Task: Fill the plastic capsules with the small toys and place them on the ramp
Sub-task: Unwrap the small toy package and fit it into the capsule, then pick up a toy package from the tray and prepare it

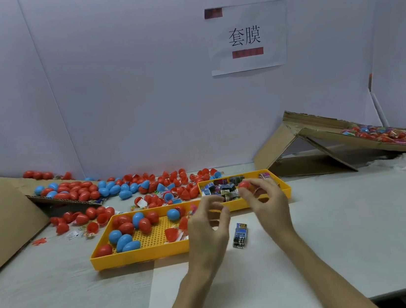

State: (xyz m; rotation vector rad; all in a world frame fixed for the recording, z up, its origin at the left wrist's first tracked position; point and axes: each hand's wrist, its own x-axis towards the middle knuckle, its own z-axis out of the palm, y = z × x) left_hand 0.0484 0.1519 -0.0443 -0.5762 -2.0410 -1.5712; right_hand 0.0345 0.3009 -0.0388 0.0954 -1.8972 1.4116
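Observation:
My right hand (264,197) holds a red capsule (245,184) at its fingertips, above the smaller yellow tray (281,181) of small boxed toys. My left hand (207,227) hovers beside it with fingers loosely curled; whether it holds anything is unclear. A small boxed toy (240,234) lies on the table between my hands. The larger yellow tray (138,255) holds red and blue capsules (127,231). The cardboard ramp (328,137) stands at the right, with filled capsules (385,133) lying on it.
A heap of red and blue capsules and halves (123,187) spreads along the back of the table. Cardboard sheets (0,214) lean at the left. A paper sign (246,37) hangs on the wall. Crumpled plastic (399,163) lies below the ramp.

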